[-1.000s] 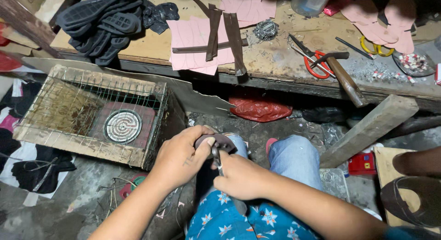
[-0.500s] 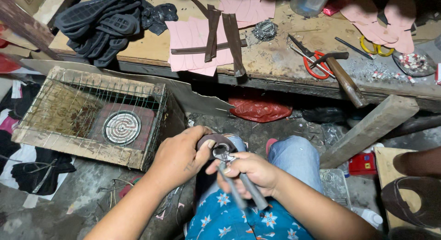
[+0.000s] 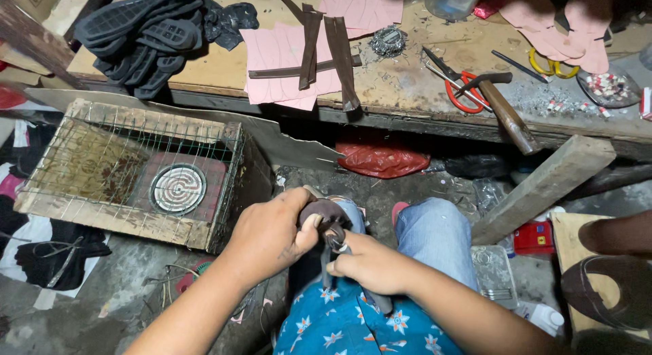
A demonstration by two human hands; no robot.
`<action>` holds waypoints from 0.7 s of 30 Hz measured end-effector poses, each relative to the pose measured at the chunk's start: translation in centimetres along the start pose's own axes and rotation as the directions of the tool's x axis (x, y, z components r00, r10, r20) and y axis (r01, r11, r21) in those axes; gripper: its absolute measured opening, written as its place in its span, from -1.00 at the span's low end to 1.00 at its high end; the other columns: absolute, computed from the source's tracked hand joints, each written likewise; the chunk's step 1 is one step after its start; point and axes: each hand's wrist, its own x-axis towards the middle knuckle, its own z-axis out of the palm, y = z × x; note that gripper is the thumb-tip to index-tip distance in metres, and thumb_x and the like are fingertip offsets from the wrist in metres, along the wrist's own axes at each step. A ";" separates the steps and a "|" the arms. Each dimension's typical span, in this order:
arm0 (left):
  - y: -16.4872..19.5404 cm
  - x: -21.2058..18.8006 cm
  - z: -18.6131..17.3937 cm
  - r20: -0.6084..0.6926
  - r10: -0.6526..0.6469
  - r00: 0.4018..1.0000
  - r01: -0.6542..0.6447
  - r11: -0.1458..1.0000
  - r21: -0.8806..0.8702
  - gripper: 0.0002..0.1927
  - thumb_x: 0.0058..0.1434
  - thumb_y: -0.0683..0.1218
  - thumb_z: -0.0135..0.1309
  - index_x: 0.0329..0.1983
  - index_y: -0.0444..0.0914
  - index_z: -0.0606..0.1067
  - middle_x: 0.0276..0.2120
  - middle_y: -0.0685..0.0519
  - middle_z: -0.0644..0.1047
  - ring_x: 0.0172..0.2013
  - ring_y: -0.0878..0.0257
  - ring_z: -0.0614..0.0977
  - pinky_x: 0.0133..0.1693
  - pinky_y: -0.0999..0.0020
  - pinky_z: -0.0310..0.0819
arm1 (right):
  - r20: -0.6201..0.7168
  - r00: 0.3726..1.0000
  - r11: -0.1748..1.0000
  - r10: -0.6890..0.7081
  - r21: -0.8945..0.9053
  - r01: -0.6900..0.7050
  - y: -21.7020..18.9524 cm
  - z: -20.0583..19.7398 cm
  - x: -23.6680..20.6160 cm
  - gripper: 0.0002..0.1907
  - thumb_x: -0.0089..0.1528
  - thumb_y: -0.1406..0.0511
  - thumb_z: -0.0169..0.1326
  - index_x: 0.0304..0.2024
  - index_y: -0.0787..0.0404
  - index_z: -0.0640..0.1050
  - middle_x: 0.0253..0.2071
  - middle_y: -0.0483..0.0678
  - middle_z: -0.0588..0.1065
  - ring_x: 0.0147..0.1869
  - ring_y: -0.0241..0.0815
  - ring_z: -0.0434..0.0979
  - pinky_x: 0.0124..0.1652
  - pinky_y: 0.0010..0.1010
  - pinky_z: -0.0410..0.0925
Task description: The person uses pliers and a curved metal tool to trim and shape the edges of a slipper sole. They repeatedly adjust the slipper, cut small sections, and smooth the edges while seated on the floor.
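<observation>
While the left hand [image 3: 268,236] keeps a closed grip around a small dark brown leather piece [image 3: 319,211] held over the lap, the right hand [image 3: 370,263] has its grip shut on a pair of pliers [image 3: 337,241], whose metal nose meets the edge of that piece; the handles run down under the palm and are mostly hidden. Judging from this, the work on the piece is under way rather than finished: the tool is engaged at one spot on the rim, and how much of the edge is already worked I cannot tell, since the fingers cover most of it. On the table [image 3: 407,90] beyond the knees lie pink cut sheets [image 3: 285,56], brown strips [image 3: 339,42], a stack of black soles [image 3: 142,29], a hammer [image 3: 502,103] and red-handled scissors [image 3: 458,90], none being touched. A wooden wire-covered box [image 3: 129,171] with a coil heater stands to the left.
</observation>
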 end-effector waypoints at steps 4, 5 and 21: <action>0.5 -0.6 0.7 -0.045 0.086 0.995 -0.084 0.995 0.046 -0.73 0.11 0.02 0.09 -0.23 -0.22 0.44 -0.36 -0.11 0.58 -0.43 -0.15 0.63 -0.41 -0.04 0.49 | 0.112 0.991 0.993 -0.067 0.107 0.055 -1.5 -1.5 -1.2 -0.65 0.18 0.32 0.00 0.03 0.23 0.51 -0.19 -0.11 0.50 -0.11 -0.28 0.46 -0.10 -0.38 0.38; 0.7 -0.7 0.9 -0.046 0.108 0.993 -0.106 0.993 0.049 -0.73 0.11 0.02 0.09 -0.22 -0.23 0.43 -0.37 -0.10 0.58 -0.43 -0.14 0.63 -0.42 -0.03 0.49 | 0.115 0.993 0.995 -0.041 0.097 0.030 -1.9 -1.8 -1.7 -0.65 0.19 0.32 0.01 0.03 0.23 0.49 -0.20 -0.12 0.52 -0.10 -0.29 0.49 -0.09 -0.38 0.40; 0.8 0.5 -0.2 -0.030 -0.173 0.984 0.173 0.985 -0.023 -0.75 0.20 0.06 0.07 -0.16 -0.15 0.52 -0.31 -0.09 0.62 -0.31 -0.14 0.64 -0.30 -0.02 0.50 | -0.428 0.794 0.779 -0.433 -0.621 0.090 0.3 2.9 2.3 -0.75 0.22 0.32 0.03 -0.12 0.35 0.37 -0.25 0.29 0.51 -0.13 0.34 0.55 -0.11 0.07 0.38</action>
